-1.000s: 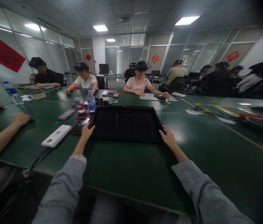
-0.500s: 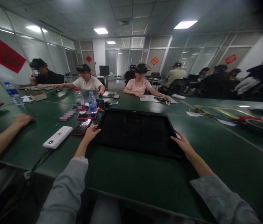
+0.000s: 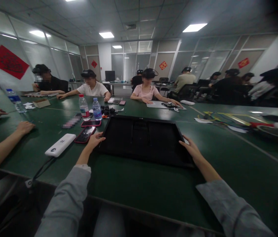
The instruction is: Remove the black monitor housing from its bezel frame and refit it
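A wide black tray-like panel (image 3: 141,140) with a raised rim lies at or just over the green table (image 3: 139,184), in the middle of the view. My left hand (image 3: 95,141) grips its left edge, thumb on the rim. On the right edge, my right hand (image 3: 190,149) holds on with the thumb on top and the other fingers partly hidden behind the rim. Two phones, one of them a dark phone (image 3: 85,135) with a red edge, lie just beyond my left hand.
Two bottles, including a red-capped bottle (image 3: 84,108), stand behind the phones. A white power bank (image 3: 60,144) lies at the left, near another person's hand (image 3: 25,127). Cables (image 3: 218,118) and papers lie at the right. Several people sit across the table.
Both my hands and the panel are nearly where they were, with my right hand slightly further left. At the far left, a person's hand has shifted a little.
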Available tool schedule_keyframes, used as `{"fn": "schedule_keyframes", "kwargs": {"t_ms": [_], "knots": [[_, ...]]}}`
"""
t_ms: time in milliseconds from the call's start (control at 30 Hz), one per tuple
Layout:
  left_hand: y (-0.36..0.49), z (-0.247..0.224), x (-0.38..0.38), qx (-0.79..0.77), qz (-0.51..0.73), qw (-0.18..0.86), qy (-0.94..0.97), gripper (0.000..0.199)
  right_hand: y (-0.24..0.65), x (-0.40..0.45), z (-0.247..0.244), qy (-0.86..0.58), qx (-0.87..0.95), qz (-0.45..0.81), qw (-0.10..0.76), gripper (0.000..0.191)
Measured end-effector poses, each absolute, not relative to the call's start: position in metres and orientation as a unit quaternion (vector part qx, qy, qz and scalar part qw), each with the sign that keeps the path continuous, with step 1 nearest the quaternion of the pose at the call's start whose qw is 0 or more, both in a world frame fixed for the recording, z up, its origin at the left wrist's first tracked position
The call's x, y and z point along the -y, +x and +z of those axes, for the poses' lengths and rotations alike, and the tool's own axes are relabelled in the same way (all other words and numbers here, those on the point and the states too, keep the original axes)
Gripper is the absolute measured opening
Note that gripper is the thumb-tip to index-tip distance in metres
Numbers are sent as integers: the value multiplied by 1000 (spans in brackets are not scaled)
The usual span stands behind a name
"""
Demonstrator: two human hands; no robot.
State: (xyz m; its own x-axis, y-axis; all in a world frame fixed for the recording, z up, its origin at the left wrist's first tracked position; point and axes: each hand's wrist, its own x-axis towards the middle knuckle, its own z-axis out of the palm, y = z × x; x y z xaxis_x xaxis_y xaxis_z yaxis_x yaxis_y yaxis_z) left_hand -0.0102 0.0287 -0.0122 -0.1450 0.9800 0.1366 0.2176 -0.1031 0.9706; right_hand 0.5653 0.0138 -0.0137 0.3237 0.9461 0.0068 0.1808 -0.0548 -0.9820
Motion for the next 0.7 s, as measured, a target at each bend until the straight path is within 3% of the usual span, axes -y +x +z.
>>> {"fn": "schedule_keyframes", "kwargs": {"t_ms": [333, 567, 700], "knots": [[-7, -11, -29, -543, 508, 386, 546, 71, 584, -25, -24, -633, 489, 289, 526, 70], [1, -11, -33, -556, 509, 375, 539, 66, 587, -11, -23, -620, 432, 338, 562, 80], [-2, -13, -37, -561, 511, 378, 530, 70, 608, 1, -25, -655, 412, 269, 574, 72]]}}
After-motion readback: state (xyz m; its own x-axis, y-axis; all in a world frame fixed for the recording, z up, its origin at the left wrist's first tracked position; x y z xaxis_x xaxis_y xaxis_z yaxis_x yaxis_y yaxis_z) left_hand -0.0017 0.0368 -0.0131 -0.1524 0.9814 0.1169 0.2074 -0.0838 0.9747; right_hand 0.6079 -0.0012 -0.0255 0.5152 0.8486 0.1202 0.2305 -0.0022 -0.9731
